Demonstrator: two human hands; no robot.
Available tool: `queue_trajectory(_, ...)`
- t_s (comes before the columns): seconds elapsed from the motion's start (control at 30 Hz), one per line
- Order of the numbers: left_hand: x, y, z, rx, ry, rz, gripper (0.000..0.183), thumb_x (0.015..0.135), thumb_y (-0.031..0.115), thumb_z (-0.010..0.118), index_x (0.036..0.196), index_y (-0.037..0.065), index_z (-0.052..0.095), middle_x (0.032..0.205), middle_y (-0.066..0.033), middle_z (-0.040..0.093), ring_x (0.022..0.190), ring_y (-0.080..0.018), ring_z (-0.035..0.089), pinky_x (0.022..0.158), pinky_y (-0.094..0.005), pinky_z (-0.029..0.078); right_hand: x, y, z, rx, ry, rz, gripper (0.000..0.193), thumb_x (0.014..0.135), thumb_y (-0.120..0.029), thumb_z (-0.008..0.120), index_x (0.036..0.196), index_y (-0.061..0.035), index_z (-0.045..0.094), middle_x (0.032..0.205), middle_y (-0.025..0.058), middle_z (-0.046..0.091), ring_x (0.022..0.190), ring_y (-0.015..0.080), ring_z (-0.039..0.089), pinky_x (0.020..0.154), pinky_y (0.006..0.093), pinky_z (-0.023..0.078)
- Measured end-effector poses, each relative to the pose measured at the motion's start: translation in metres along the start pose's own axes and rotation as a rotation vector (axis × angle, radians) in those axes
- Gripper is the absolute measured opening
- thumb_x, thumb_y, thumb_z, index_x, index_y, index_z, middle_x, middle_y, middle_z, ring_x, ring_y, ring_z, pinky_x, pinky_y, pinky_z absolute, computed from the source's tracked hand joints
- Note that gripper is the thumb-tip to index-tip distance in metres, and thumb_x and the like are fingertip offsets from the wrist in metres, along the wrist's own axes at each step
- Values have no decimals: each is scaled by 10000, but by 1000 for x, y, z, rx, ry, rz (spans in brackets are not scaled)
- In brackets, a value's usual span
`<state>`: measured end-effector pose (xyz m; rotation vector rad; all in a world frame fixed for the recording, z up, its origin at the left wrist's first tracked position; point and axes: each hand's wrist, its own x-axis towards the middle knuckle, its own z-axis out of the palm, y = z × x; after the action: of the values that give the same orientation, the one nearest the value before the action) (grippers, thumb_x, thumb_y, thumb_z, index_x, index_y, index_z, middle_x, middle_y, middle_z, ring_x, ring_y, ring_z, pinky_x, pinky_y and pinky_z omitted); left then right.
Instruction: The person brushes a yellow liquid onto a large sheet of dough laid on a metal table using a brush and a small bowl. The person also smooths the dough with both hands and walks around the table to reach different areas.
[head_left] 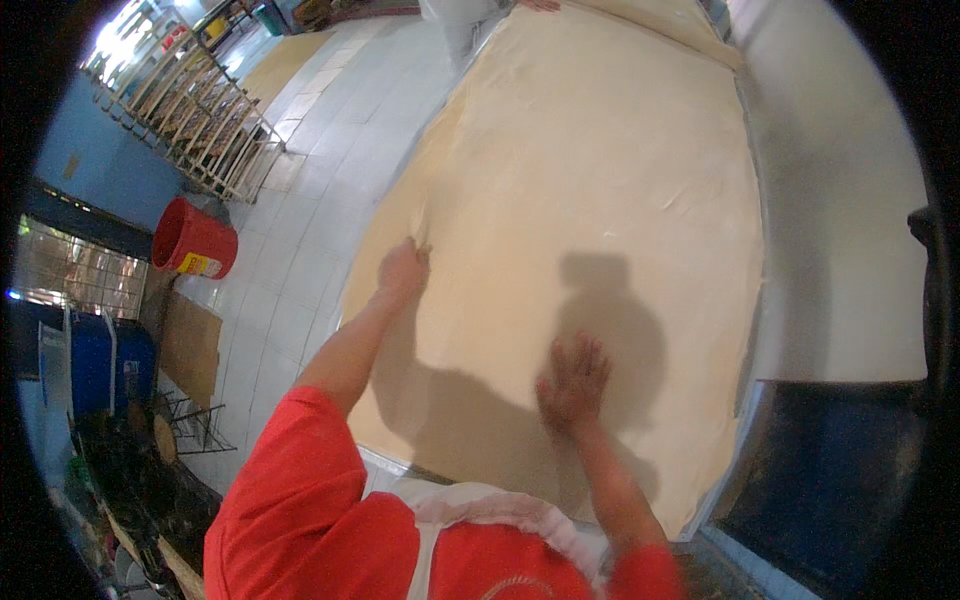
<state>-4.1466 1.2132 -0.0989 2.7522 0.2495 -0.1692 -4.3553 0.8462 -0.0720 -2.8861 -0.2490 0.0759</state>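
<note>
A very large, pale sheet of dough (560,180) covers the long table before me, reaching close to its edges. Toward the sheet's left side, my left hand (402,268) is closed, its fingers pinching a small raised fold of the dough. My right hand (575,382) lies flat on the dough nearer to me, fingers stretched out, holding nothing. Small wrinkles mark the surface to the right of centre, and my shadow falls across the near part. At the far end the dough has a folded or overlapping ridge (655,38).
Another person's hand (540,5) rests at the table's far end, beside white clothing (458,22). On the left stand a slatted rack (190,115), a red bucket (196,240) and a blue barrel (112,362) along the tiled floor (290,240). A pale wall (845,200) runs along the right.
</note>
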Motion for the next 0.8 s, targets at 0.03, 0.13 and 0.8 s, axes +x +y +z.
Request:
queue_trajectory(0.03, 2, -14, -4, 4, 150, -24, 596, 966, 489, 552, 1203, -57, 590, 1019, -291, 683, 1003, -465, 657, 916, -555, 493, 1, -3, 3, -36, -61, 32, 709, 941, -474, 560, 1564, -213, 342, 1660, 223, 101, 1518, 476, 60, 1182, 671, 13)
queue_trajectory(0.13, 5, -60, -29, 33, 249, -148, 486, 982, 437, 548, 1114, -23, 633, 960, -269, 694, 956, -470, 660, 841, -541, 523, 14, -23, 13, 12, -45, -81, 703, 942, -567, 519, 1549, -240, 387, 1659, 209, 144, 1519, 467, 77, 1178, 671, -17)
queue_trajectory(0.8, -102, -113, -32, -257, 12, -191, 502, 936, 468, 622, 1082, -11, 658, 1056, -286, 682, 993, -410, 670, 841, -525, 504, -2, -121, 36, 135, -73, -372, 713, 888, -626, 561, 1517, -313, 442, 1666, 160, 167, 1523, 459, 78, 1155, 719, 22)
